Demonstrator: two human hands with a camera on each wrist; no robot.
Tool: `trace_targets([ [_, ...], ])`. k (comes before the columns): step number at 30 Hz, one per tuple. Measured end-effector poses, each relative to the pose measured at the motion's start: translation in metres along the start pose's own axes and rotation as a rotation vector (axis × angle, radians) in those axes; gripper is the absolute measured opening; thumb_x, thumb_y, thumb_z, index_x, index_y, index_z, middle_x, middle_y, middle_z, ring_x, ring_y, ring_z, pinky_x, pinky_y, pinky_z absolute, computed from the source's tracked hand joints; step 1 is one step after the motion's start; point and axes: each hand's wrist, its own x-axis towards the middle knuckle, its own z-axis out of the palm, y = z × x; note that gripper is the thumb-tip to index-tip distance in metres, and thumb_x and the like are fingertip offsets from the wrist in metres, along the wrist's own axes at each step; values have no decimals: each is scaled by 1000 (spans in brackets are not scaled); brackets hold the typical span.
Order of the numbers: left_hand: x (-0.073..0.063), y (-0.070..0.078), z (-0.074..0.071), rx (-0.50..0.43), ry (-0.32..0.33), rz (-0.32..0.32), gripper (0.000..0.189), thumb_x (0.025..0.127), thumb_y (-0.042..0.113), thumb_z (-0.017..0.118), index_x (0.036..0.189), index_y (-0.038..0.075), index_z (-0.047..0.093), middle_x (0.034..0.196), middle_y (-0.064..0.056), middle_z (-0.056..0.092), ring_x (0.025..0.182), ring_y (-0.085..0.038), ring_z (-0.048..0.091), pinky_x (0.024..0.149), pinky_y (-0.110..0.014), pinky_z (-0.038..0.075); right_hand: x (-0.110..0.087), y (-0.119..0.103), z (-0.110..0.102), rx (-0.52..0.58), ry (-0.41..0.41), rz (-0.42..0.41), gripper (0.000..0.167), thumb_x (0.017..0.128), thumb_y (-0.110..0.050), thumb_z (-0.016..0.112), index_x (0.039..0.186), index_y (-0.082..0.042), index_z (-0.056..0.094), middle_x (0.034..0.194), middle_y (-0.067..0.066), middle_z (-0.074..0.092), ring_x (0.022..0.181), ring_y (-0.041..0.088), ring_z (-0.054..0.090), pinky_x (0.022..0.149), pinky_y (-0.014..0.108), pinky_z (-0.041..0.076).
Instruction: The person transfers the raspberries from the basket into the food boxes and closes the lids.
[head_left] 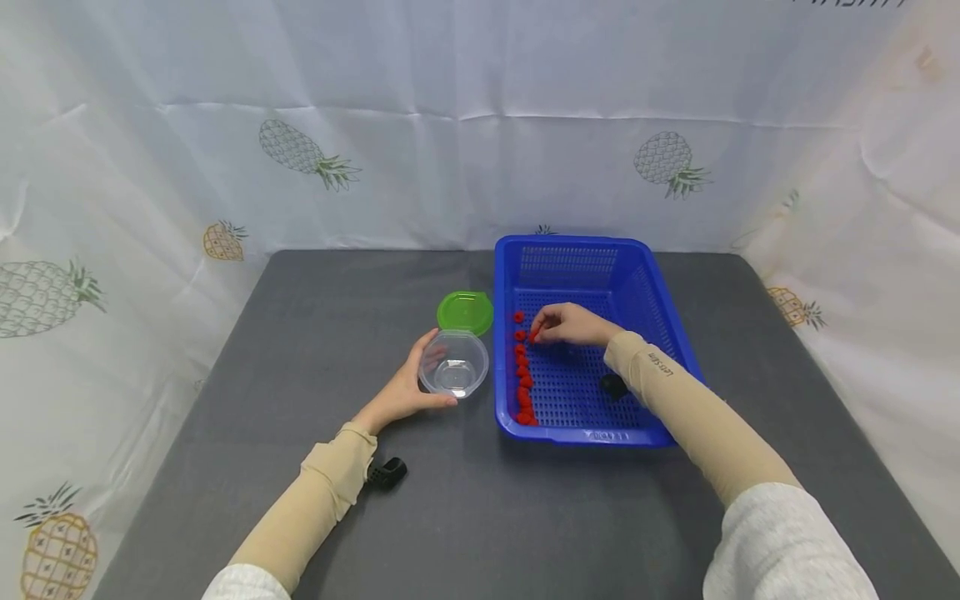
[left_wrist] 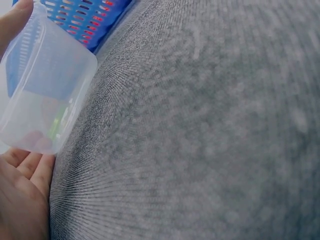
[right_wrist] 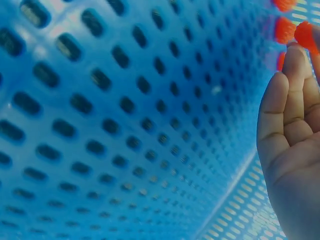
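Note:
My left hand (head_left: 407, 390) holds a clear plastic container (head_left: 455, 377) by its side, thumb at the near edge and fingers round the far side. The container stands upright on the grey table; nothing shows inside it. Inside the blue basket (head_left: 592, 435), my right hand (head_left: 573, 325) pinches a raspberry (right_wrist: 304, 36) between thumb and fingertips. Several other raspberries (head_left: 522, 382) lie in a line along the basket's left wall, just left of the pinched one. In the right wrist view, the remaining fingers extend beside the berries.
A green lid (head_left: 465, 313) lies behind the container, close to the basket's left side. The grey table (head_left: 360, 317) extends on both sides of the basket. White curtains with pineapple prints (head_left: 420, 183) hang behind and at the sides. Black wrist devices (head_left: 388, 473) sit under the sleeves.

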Motion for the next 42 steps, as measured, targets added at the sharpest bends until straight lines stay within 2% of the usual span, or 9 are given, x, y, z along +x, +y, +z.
trace_targets([
  [9, 1, 4, -1, 11, 2, -4, 106, 69, 3, 79, 148, 6, 8, 142, -28, 37, 133, -42, 36, 113, -49, 26, -11, -5, -14, 150, 60, 12, 23, 89, -22, 62, 107, -8, 62, 107, 8, 67, 103, 26, 61, 92, 41, 49],
  [14, 1, 5, -2, 12, -7, -17, 105, 70, 4, 79, 147, 5, 7, 143, -28, 35, 134, -43, 34, 112, -51, 25, -14, -8, -15, 262, 105, -22, 27, 88, -24, 64, 108, -5, 60, 105, 8, 66, 108, 34, 60, 96, 45, 47],
  [18, 7, -9, -1, 4, 5, -2, 107, 70, 3, 79, 148, 9, 7, 144, -26, 35, 134, -41, 35, 113, -51, 24, -17, -14, -16, 310, 151, -60, 29, 86, -25, 67, 107, -6, 61, 102, 7, 66, 109, 37, 58, 96, 47, 46],
  [21, 11, -22, -1, 4, 21, 1, 109, 69, 5, 80, 149, 16, 7, 144, -22, 37, 134, -37, 36, 114, -49, 24, -20, -19, -15, 335, 167, -76, 29, 86, -24, 68, 107, -6, 61, 100, 5, 65, 109, 39, 57, 97, 49, 45],
  [25, 10, -28, 0, 7, 19, 1, 110, 68, 13, 83, 148, 20, 8, 144, -19, 39, 134, -34, 37, 113, -48, 25, -22, -23, -14, 366, 176, -93, 28, 86, -22, 68, 108, -6, 60, 97, 1, 65, 107, 37, 59, 98, 51, 44],
  [30, 7, -30, 1, -2, 12, -6, 110, 69, 15, 83, 148, 24, 8, 145, -17, 38, 136, -33, 35, 114, -48, 24, -22, -26, -13, 375, 198, -130, 29, 85, -22, 68, 108, -6, 61, 96, -2, 66, 96, 21, 65, 97, 52, 44],
  [33, 4, -16, 1, -1, 3, -20, 109, 70, 11, 81, 149, 18, 7, 145, -20, 36, 136, -36, 34, 114, -49, 23, -24, -33, -14, 372, 199, -137, 27, 86, -18, 67, 108, -4, 61, 94, -5, 67, 91, 13, 65, 95, 48, 47],
  [37, 0, 3, 1, 6, -10, -34, 106, 71, 6, 79, 148, 8, 6, 145, -26, 34, 135, -40, 32, 113, -52, 22, -25, -38, -14, 384, 196, -136, 25, 87, -15, 66, 109, -3, 60, 93, -7, 67, 91, 11, 65, 92, 41, 50],
  [42, -1, 3, 1, 3, -7, -29, 106, 71, 7, 79, 148, 8, 6, 144, -27, 34, 135, -40, 32, 113, -52, 23, -24, -42, -13, 405, 204, -145, 28, 83, -21, 70, 106, -5, 62, 96, -2, 69, 92, 15, 65, 90, 36, 51],
])
